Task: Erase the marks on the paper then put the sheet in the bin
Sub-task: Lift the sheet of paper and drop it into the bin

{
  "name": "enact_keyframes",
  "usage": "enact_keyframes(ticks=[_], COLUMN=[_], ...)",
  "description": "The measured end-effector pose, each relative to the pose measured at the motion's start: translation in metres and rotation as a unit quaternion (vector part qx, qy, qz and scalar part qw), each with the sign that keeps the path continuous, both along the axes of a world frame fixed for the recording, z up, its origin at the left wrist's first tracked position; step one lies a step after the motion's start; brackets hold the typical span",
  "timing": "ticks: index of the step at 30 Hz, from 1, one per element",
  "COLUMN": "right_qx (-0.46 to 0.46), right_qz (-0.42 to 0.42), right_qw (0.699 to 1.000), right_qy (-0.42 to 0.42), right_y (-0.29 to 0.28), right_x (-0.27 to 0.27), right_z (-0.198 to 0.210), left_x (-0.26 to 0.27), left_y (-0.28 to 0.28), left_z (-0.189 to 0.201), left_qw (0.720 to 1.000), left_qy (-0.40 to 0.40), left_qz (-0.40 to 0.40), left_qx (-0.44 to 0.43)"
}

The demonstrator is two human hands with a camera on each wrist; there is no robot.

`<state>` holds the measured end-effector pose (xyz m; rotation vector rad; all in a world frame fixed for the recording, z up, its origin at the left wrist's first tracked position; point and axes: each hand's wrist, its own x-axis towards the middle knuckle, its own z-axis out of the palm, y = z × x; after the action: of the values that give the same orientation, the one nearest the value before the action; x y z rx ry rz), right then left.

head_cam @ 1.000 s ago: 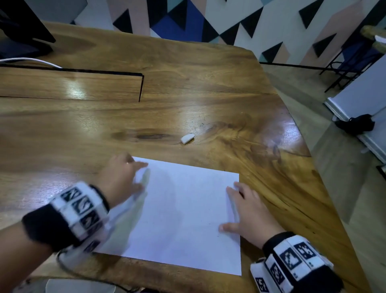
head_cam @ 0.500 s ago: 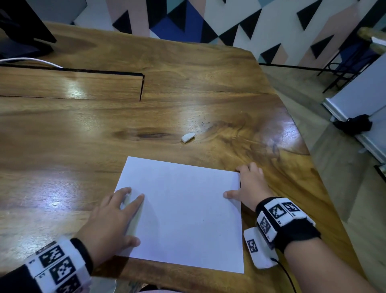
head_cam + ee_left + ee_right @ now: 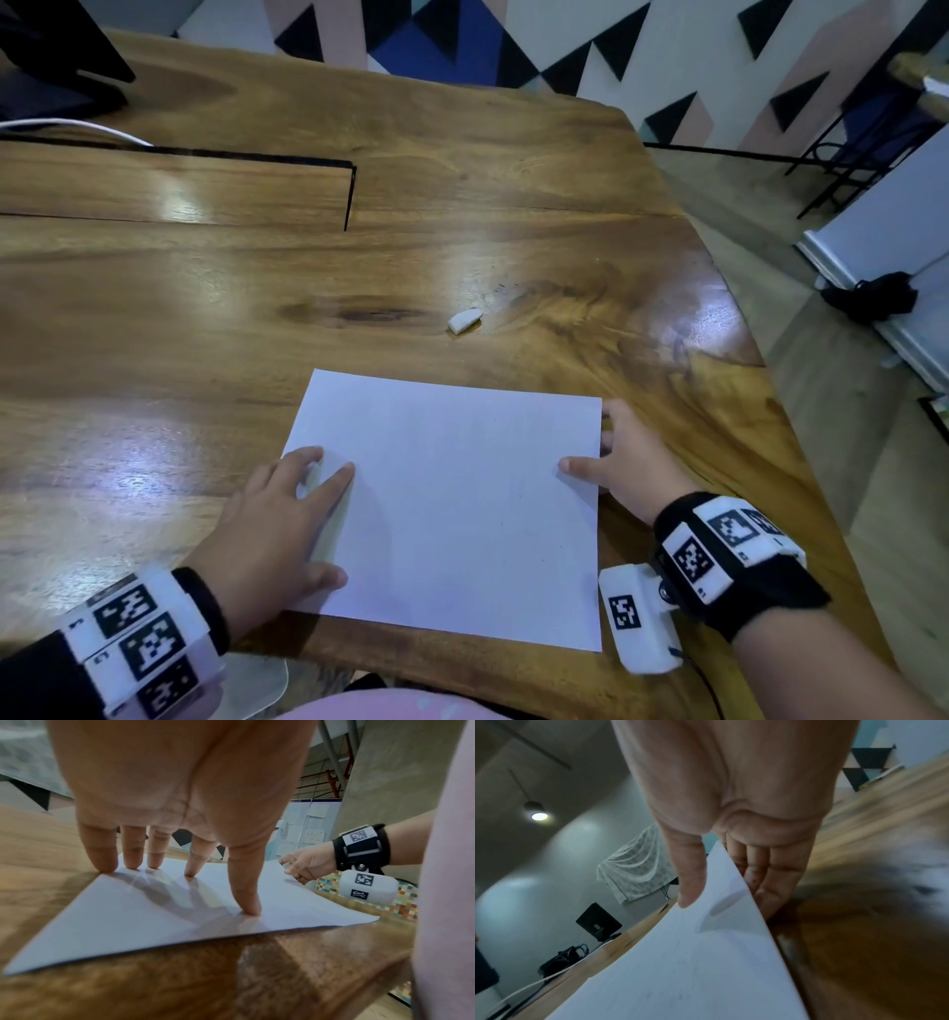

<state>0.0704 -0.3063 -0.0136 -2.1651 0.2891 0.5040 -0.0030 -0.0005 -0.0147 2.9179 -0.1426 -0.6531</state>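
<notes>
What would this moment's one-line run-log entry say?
sheet: flat on table | left hand: fingertips pressing left edge | right hand: pinching right edge | eraser: beyond sheet, untouched

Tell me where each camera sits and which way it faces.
Head: above the table, looking down at paper, eraser, both hands.
Left wrist: low, looking along left hand pressing the paper; right hand opposite.
Right wrist: looking along the right hand pinching the paper's edge.
Shared: all three show the paper.
</notes>
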Motion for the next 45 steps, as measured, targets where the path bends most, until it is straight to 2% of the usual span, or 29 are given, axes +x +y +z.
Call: enact_keyframes(ticks=[7,12,18,24,32,37,41,45], right_qx=[0.114,0.157,0.205,0.235,0.227,0.201,0.194,0.181], right_qz=[-0.041,-0.077,-0.102,-0.106,-0.084,-0.06,-0.026,0.031], right_qw=[0.991,0.982,0.971,0.963,0.968,0.977,0.98,0.983], right_qy=[0.055,0.067,0.073,0.077,0.067,0.034,0.019,0.001], right_y=[-0.013,-0.017,-0.024,-0.024,-0.023,-0.025,-0.02,-0.009], right_x=[-0.017,-0.023,-0.031,-0.04,-0.041,-0.034,-0.028,-0.021], right_z=[-0.01,-0.015,-0.014,-0.015,-0.016,-0.008,0.005,0.018], left_x=[-0.003,-0.002,0.003,0.008,-0.001,-0.024,-0.048,-0.073], left_y=[0.002,0.013,0.037,0.052,0.053,0.044,0.045,0.055], left_z=[-0.002,-0.002,0.002,-0.001,-0.014,-0.017,-0.019,-0.023], left_qw=[1.0,0.993,0.976,0.955,0.879,0.804,0.747,0.717], left_qy=[-0.004,-0.05,-0.103,-0.061,0.015,0.038,0.032,-0.002], left_qz=[0.005,0.046,0.097,0.16,0.245,0.323,0.359,0.371], left_qx=[-0.013,-0.1,-0.164,-0.243,-0.409,-0.498,-0.558,-0.591])
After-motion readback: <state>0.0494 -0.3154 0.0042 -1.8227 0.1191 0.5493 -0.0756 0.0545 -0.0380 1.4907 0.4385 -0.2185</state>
